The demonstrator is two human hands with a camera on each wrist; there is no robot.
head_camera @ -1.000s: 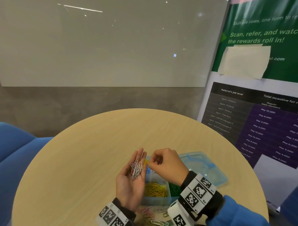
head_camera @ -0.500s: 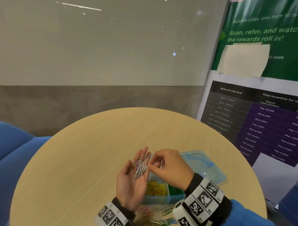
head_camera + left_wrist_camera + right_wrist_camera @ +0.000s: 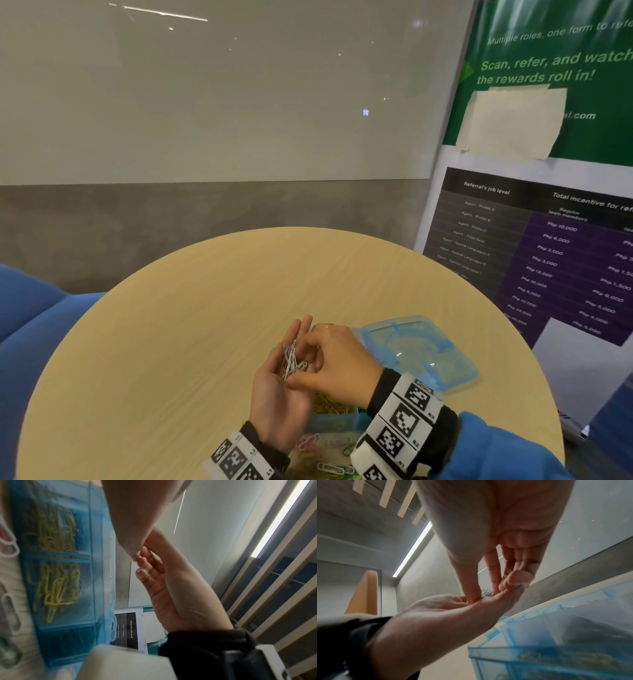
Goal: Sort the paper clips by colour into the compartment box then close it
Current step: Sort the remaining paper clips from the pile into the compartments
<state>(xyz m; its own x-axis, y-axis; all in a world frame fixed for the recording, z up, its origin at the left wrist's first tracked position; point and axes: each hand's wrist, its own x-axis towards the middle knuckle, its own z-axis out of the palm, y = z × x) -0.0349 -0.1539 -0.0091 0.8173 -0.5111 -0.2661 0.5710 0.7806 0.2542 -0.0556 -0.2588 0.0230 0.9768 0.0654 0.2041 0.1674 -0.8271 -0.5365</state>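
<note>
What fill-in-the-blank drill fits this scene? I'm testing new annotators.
1. The loose clips lie in the palm of the ____ hand.
2. The right hand reaches into that palm with thumb and ____.
3. The compartment box shows a section of ____ clips.
4. Its lid is ____.

Missing: left; fingers; yellow; open

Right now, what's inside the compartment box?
In the compartment box, yellow paper clips fill one near compartment. The right hand and left hand cover most other compartments, so their contents cannot be told.
</note>
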